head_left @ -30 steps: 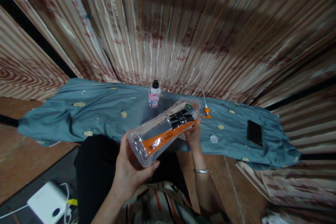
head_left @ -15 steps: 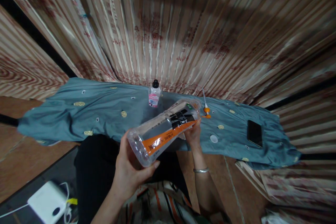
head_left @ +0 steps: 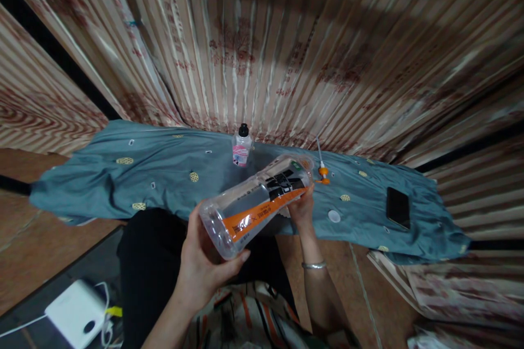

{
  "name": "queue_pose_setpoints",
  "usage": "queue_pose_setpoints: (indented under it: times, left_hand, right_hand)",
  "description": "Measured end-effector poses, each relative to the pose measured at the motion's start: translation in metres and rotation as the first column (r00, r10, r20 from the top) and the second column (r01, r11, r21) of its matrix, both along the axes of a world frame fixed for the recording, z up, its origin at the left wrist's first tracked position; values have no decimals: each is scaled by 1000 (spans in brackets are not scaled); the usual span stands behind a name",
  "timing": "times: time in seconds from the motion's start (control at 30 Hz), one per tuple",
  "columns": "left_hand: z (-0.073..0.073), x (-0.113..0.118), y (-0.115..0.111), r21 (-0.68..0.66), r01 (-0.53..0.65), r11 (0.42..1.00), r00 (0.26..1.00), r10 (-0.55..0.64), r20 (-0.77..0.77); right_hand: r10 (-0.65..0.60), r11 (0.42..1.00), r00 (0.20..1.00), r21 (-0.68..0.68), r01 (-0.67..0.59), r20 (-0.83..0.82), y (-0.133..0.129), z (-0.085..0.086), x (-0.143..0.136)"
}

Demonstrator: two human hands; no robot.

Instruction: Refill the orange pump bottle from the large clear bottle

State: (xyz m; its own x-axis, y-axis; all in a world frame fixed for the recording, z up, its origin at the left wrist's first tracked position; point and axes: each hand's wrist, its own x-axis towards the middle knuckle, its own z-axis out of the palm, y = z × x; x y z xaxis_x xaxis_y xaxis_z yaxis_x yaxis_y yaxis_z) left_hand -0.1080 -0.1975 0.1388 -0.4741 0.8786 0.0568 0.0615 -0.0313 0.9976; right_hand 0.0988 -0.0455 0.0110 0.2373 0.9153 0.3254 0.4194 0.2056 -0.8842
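Note:
A large clear plastic bottle point(head_left: 257, 204) with an orange and black label lies tilted in the air between my hands, over the near edge of the cloth. My left hand point(head_left: 204, 262) grips its lower-left end, thumb beneath. Around the other end, on the underside, is my right hand point(head_left: 302, 210), its fingers partly hidden by the bottle. Just beyond that end, an orange pump head with a white tube point(head_left: 323, 172) rests on the cloth. A small clear bottle with a black cap and pink label point(head_left: 241, 147) stands upright behind the large one.
A teal cloth point(head_left: 164, 158) covers the long surface. On its right are a black phone point(head_left: 397, 208) and a small white disc point(head_left: 334, 216). A white device with cables point(head_left: 76, 313) sits at lower left. Striped curtains point(head_left: 262, 54) hang behind.

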Motion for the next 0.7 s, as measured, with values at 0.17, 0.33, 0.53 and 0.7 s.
queue_pose_setpoints:
  times: [0.17, 0.33, 0.53, 0.7]
  left_hand:
    - [1, -1, -1, -5, 6, 1000, 1000, -5, 13]
    - [2, -2, 0, -34, 5, 999, 1000, -5, 2]
    - [1, 0, -1, -30, 9, 1000, 1000, -8, 25]
    - [3, -1, -1, 1, 5, 1000, 1000, -5, -27]
  right_hand:
    - [14, 1000, 1000, 19, -14, -8, 1, -1, 0]
    - [-4, 1000, 1000, 22, 4, -5, 2, -3, 0]
    - [0, 1000, 1000, 20, 0, -9, 1, -5, 2]
    - [13, 1000, 1000, 28, -13, -21, 1, -4, 1]
